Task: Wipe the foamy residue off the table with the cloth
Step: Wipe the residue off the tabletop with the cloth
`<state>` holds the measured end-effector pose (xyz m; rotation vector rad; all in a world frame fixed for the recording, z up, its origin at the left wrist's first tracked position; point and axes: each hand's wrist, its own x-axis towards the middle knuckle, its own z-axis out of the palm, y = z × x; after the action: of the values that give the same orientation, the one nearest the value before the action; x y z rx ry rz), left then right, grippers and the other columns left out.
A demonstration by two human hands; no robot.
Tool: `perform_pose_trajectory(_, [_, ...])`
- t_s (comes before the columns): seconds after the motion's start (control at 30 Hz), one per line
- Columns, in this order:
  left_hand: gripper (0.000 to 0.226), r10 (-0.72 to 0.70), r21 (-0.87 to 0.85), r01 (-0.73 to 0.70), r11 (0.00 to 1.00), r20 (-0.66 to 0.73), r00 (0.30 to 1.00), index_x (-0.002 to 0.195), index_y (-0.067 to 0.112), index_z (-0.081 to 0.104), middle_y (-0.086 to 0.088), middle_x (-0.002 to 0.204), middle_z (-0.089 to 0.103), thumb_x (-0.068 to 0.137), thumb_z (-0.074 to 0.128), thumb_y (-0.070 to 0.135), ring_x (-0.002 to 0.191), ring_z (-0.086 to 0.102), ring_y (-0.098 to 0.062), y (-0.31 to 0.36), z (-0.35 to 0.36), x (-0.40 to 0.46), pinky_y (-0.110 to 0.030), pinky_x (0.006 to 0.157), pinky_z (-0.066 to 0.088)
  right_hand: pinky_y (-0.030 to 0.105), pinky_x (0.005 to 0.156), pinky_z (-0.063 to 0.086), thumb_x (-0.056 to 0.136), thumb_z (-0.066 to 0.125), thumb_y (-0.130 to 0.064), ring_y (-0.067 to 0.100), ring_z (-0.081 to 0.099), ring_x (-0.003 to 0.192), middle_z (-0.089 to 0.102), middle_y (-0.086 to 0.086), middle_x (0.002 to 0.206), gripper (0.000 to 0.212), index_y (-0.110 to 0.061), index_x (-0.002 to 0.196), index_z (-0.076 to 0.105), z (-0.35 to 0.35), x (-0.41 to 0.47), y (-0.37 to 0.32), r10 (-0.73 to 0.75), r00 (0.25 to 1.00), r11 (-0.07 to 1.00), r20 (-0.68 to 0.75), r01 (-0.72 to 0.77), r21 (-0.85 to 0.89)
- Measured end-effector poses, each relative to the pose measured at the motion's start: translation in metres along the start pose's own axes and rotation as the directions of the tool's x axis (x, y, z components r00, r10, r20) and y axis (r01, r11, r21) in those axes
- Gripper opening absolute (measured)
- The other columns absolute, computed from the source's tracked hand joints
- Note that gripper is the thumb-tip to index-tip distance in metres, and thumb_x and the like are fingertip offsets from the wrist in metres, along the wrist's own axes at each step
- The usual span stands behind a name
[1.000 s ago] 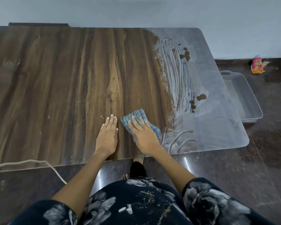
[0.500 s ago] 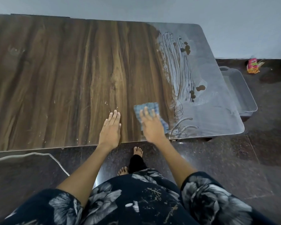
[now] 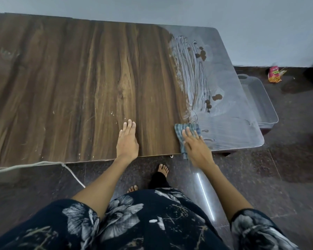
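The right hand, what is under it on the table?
Under the right hand lies the blue checked cloth, pressed flat on the table. The surface beneath the cloth is covered, so any foam there cannot be seen.

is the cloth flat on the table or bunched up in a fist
Flat. The cloth lies spread on the table under the right hand, whose straight fingers press it; its near end hangs over the edge.

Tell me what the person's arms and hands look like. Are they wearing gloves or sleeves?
No gloves. The left hand and the right hand are bare, and no rings, watch or bracelets show. Both forearms are bare too. Short sleeves end near the elbows: dark navy or black cloth printed with big grey-white flowers, matching the garment over the body.
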<state>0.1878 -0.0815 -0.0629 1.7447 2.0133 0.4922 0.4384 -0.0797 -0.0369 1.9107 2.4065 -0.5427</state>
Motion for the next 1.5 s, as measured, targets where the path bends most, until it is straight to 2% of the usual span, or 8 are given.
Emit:
perform_pose_trajectory(0.07, [0.051, 0.016, 0.0, -0.016, 1.0, 0.017, 1.0, 0.146, 0.006, 0.018, -0.006, 0.156, 0.01, 0.097, 0.028, 0.0, 0.144, 0.004, -0.02, 0.007, 0.004, 0.004, -0.032, 0.117, 0.007, 0.037, 0.117, 0.004, 0.103, 0.022, -0.025, 0.024, 0.004, 0.145, 0.009, 0.003, 0.157, 0.047, -0.015, 0.148, 0.018, -0.006, 0.019, 0.0, 0.078, 0.997, 0.997, -0.004, -0.078, 0.024])
perform_pose_trajectory(0.2, [0.049, 0.049, 0.01, -0.05, 0.999, 0.062, 0.997, 0.146, 0.006, 0.017, -0.007, 0.156, 0.009, 0.098, 0.027, 0.005, 0.144, 0.003, -0.02, 0.024, 0.01, 0.016, -0.033, 0.117, 0.008, 0.039, 0.116, 0.005, 0.103, 0.021, -0.023, 0.028, 0.005, 0.145, 0.008, 0.005, 0.157, 0.048, -0.015, 0.149, 0.015, -0.018, 0.059, -0.006, 0.146, 0.989, 0.989, -0.009, -0.145, 0.04])
perform_pose_trajectory(0.57, [0.048, 0.003, 0.096, -0.008, 0.995, 0.057, 0.998, 0.147, 0.006, 0.013, -0.007, 0.156, 0.006, 0.101, 0.023, 0.014, 0.144, 0.0, -0.024, 0.074, 0.034, 0.083, -0.034, 0.117, 0.007, 0.038, 0.117, 0.006, 0.103, 0.022, -0.022, 0.025, 0.004, 0.145, 0.007, 0.001, 0.158, 0.048, -0.019, 0.15, 0.013, -0.037, 0.135, 0.016, 0.059, 0.998, 0.998, -0.009, -0.059, -0.018])
perform_pose_trajectory(0.7, [0.049, -0.05, 0.119, 0.046, 0.992, 0.032, 0.998, 0.147, 0.007, 0.011, -0.007, 0.157, 0.005, 0.101, 0.023, 0.017, 0.144, -0.002, -0.024, 0.096, 0.043, 0.122, -0.034, 0.116, 0.005, 0.037, 0.117, 0.005, 0.103, 0.022, -0.022, 0.024, 0.003, 0.145, 0.006, 0.001, 0.158, 0.048, -0.019, 0.15, 0.011, -0.047, 0.174, 0.024, 0.025, 1.0, 0.999, -0.015, -0.026, -0.032])
perform_pose_trajectory(0.97, [0.05, -0.076, 0.169, 0.068, 0.983, 0.042, 0.996, 0.147, 0.008, 0.006, -0.006, 0.157, 0.0, 0.102, 0.02, 0.021, 0.144, -0.005, -0.022, 0.122, 0.045, 0.214, -0.032, 0.115, 0.001, 0.037, 0.118, 0.001, 0.101, 0.03, -0.018, 0.023, 0.0, 0.145, 0.004, 0.0, 0.158, 0.054, -0.021, 0.15, 0.007, -0.064, 0.257, 0.027, 0.014, 0.998, 0.999, -0.064, -0.017, -0.048])
perform_pose_trajectory(1.3, [0.05, -0.01, 0.211, 0.007, 0.977, 0.012, 1.0, 0.148, 0.01, 0.004, -0.004, 0.157, 0.001, 0.102, 0.018, 0.024, 0.144, -0.003, -0.018, 0.126, 0.038, 0.346, -0.031, 0.116, 0.002, 0.038, 0.119, 0.004, 0.1, 0.035, -0.015, 0.024, 0.003, 0.145, 0.008, 0.002, 0.158, 0.055, -0.019, 0.15, 0.012, -0.093, 0.397, 0.021, 0.008, 0.992, 0.999, -0.129, -0.012, -0.03])
perform_pose_trajectory(1.5, [0.05, 0.029, 0.233, -0.025, 0.972, -0.015, 0.999, 0.148, 0.011, 0.004, -0.005, 0.157, 0.001, 0.102, 0.017, 0.028, 0.144, -0.002, -0.018, 0.122, 0.035, 0.422, -0.03, 0.116, 0.001, 0.039, 0.118, 0.004, 0.102, 0.025, -0.02, 0.025, 0.005, 0.145, 0.01, 0.003, 0.158, 0.048, -0.018, 0.149, 0.015, -0.108, 0.481, 0.022, 0.02, 0.988, 1.0, -0.151, -0.023, -0.018])
